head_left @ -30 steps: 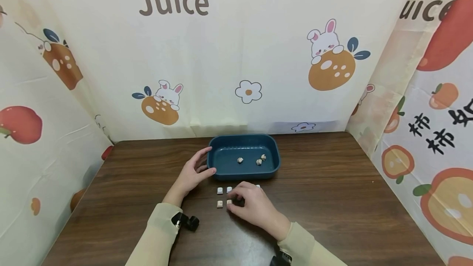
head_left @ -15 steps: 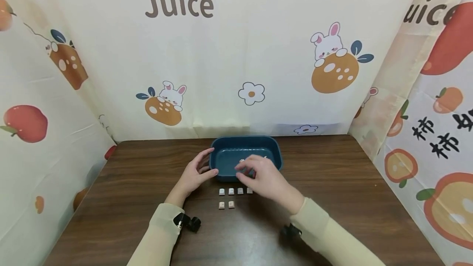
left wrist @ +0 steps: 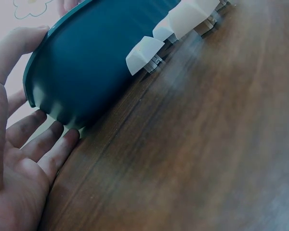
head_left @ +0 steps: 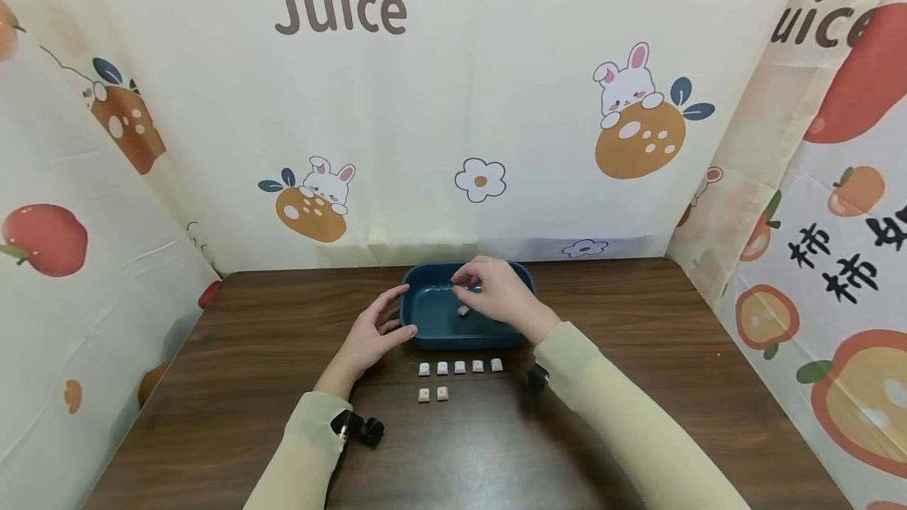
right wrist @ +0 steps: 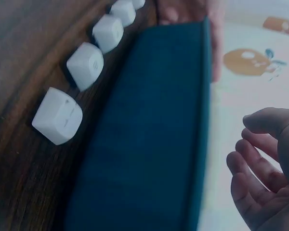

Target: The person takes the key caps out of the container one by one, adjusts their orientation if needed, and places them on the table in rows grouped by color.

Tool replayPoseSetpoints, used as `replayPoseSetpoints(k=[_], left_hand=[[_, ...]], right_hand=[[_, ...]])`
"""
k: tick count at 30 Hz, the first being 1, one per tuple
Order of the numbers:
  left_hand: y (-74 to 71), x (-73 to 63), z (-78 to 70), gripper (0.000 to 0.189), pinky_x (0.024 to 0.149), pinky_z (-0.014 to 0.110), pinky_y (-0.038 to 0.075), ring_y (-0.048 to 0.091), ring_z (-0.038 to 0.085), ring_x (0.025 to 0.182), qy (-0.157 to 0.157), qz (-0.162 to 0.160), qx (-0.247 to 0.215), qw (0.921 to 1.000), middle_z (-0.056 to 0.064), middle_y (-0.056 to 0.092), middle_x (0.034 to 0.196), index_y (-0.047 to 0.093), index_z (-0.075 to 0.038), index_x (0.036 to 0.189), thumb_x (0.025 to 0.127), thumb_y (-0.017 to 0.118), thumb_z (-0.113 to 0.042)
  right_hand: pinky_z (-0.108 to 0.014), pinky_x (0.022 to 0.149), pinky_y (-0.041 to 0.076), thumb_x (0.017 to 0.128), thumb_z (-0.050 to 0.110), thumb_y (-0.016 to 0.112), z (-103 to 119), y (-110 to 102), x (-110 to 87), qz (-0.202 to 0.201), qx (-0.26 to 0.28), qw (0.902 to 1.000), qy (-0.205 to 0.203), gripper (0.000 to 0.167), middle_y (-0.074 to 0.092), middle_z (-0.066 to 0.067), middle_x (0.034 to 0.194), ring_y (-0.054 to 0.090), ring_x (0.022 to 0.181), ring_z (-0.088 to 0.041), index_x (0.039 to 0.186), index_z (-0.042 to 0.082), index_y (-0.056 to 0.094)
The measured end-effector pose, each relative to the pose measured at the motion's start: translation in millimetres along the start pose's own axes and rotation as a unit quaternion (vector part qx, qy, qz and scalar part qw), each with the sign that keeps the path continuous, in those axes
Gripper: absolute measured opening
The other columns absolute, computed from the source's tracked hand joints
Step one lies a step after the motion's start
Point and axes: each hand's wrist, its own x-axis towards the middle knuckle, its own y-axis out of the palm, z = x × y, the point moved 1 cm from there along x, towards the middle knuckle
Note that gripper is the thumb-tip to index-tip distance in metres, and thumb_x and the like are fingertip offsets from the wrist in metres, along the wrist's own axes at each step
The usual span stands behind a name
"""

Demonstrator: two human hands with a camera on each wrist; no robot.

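Observation:
A dark blue rectangular tray stands at the back of the table. My left hand rests against its left end, thumb and fingertips on the rim and outer wall. Over the tray's right half is my right hand, fingers loosely bent; the right wrist view shows a gap between thumb and fingers, with nothing held. One small pale keycap lies inside the tray, just below the right fingertips. In front, several white keycaps form a row, and two cream keycaps sit nearer me. The right hand hides part of the tray's inside.
The brown wooden table meets a printed curtain right behind the tray. Printed cloth also hangs on both sides. Each wrist carries a small black camera.
My right hand has moved from the near row of keycaps, up and away, to over the tray. My left hand has stayed at the tray's left end.

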Motion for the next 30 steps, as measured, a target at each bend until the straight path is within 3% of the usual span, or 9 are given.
replayPoseSetpoints(k=[14,30], left_hand=[[1.0,-0.2,0.0,0.074,0.119,0.063,0.044,0.042,0.041,0.157,0.007,0.005,0.003,1.0,0.012,0.04,0.173,0.044,-0.013,0.166,0.101,0.08,-0.012],[-1.1,0.5,0.8,0.074,0.12,0.062,0.044,0.043,0.04,0.157,0.007,0.006,-0.003,1.0,0.012,0.04,0.174,0.044,-0.013,0.166,0.101,0.08,-0.012]], right_hand=[[-0.042,0.088,0.062,0.103,0.025,0.079,-28.4,22.9,11.8,-0.009,-0.004,0.9965,0.083,0.018,0.073,-0.005,0.108,0.069,0.098,-0.021,0.114,0.012,0.082],[-0.042,0.098,0.061,0.095,0.036,0.088,-46.2,42.0,9.1,0.069,0.035,0.9897,0.12,0.037,0.078,-0.005,0.118,0.071,0.106,-0.022,0.12,0.01,0.081]])
